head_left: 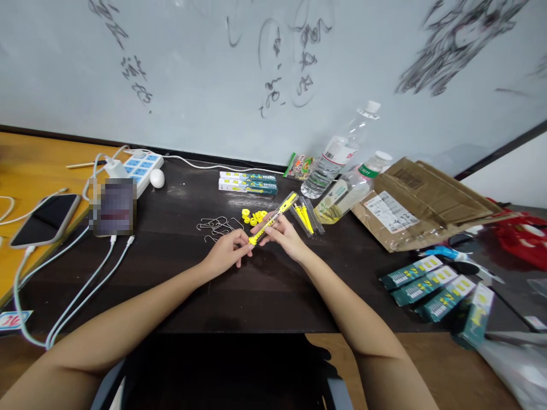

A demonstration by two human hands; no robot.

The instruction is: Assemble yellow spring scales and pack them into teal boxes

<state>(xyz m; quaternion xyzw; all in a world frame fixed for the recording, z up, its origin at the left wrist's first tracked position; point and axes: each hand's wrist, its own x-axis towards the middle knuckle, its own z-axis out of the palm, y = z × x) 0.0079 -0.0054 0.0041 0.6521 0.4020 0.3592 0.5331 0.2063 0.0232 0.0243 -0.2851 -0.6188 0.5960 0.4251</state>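
My right hand (pixel 287 234) grips a slim yellow-and-clear tube (pixel 280 210), held slanted above the dark table with its far end up to the right. My left hand (pixel 227 249) has its thumb and fingers closed at the tube's yellow near end. Just behind my hands lies a small pile of yellow plastic pieces (pixel 258 217). Several bent metal hooks (pixel 217 225) are heaped beyond my left hand. To the right of the tube, yellow sticks (pixel 304 219) lie in clear sleeves.
Narrow boxes (pixel 248 183) lie at the back, near two bottles (pixel 337 154) and a snack packet (pixel 299 165). A brown parcel (pixel 399 199) and several green boxes (pixel 444 296) are on the right. At left are a power strip (pixel 143 169), a phone (pixel 46 219) and white cables (pixel 92 273).
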